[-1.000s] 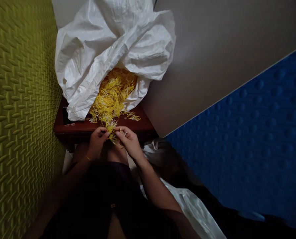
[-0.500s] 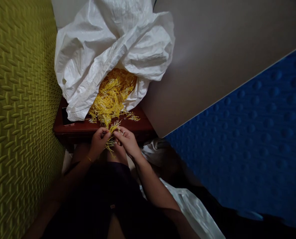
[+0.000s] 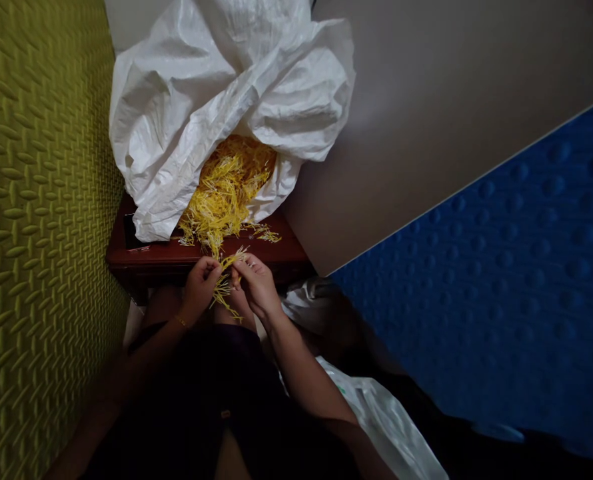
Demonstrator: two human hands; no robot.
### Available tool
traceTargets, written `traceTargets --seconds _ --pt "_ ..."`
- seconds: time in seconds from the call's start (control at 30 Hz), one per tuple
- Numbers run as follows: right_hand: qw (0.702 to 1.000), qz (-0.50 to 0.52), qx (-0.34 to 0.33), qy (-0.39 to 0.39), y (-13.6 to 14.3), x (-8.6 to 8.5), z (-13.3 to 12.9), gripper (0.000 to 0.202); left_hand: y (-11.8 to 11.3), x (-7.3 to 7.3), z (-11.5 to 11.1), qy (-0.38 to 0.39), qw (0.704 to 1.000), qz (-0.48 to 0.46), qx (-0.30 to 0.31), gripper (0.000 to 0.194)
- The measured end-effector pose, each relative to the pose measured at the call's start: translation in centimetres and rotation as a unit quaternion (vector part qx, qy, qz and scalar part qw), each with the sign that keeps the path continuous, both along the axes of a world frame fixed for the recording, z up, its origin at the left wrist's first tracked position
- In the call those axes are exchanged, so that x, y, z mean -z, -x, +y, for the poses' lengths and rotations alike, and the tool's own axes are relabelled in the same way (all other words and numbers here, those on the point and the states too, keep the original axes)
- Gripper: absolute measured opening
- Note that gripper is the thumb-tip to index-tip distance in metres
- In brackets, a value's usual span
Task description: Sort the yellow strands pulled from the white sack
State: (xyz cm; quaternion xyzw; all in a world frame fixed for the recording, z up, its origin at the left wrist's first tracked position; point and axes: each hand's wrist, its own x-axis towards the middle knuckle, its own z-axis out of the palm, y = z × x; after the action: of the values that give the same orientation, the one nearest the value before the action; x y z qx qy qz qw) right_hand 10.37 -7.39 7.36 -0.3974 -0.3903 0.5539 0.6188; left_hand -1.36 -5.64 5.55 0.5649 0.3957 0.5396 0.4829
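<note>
Between my hands is a small bunch of thin yellow strands with pale tips (image 3: 222, 288), held over my lap just in front of the table edge. My left hand (image 3: 201, 285) pinches the bunch from the left with thumb and bent fingers. From the right, my right hand (image 3: 258, 285) grips strands of the same bunch near their upper tips. Beyond my hands, a heap of similar yellow strands (image 3: 219, 203) spills out of a white woven sack (image 3: 221, 110) onto the dark red table (image 3: 261, 252). What exactly the strands are I cannot make out.
A dark flat object (image 3: 132, 233) lies partly under the sack at the table's left. A yellow-green textured wall (image 3: 36, 220) rises close on the left. On the right stand a grey panel (image 3: 401, 120) and a blue studded surface (image 3: 501, 280). A white plastic bag (image 3: 376, 407) lies at lower right.
The bunch's upper tips now lean further right, and its lower strands hang a little longer and further right. Both hands remain in nearly the same place.
</note>
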Motion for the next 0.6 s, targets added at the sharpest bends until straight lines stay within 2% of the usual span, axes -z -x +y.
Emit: traceTargets --seconds 0.23,0.43,0.5,0.6 --pt "0.998 0.021 0.052 -0.013 -0.8 0.0 0.6 0.02 0.2 0.0 -0.4 -0.006 0.999 0.039 0.022 0.009" --pt "0.995 0.031 0.096 -0.008 -1.0 0.0 1.1 0.023 -0.6 -0.3 -0.9 0.007 0.999 0.029 0.038 0.009" --pt "0.996 0.024 0.082 -0.009 -1.2 -0.1 1.0 0.023 -0.8 -0.4 -0.9 0.017 0.999 0.021 0.036 0.008" --pt "1.0 0.002 0.02 -0.005 -1.6 -0.2 0.9 0.023 -0.9 -0.7 -1.0 0.027 0.999 0.005 0.035 0.008"
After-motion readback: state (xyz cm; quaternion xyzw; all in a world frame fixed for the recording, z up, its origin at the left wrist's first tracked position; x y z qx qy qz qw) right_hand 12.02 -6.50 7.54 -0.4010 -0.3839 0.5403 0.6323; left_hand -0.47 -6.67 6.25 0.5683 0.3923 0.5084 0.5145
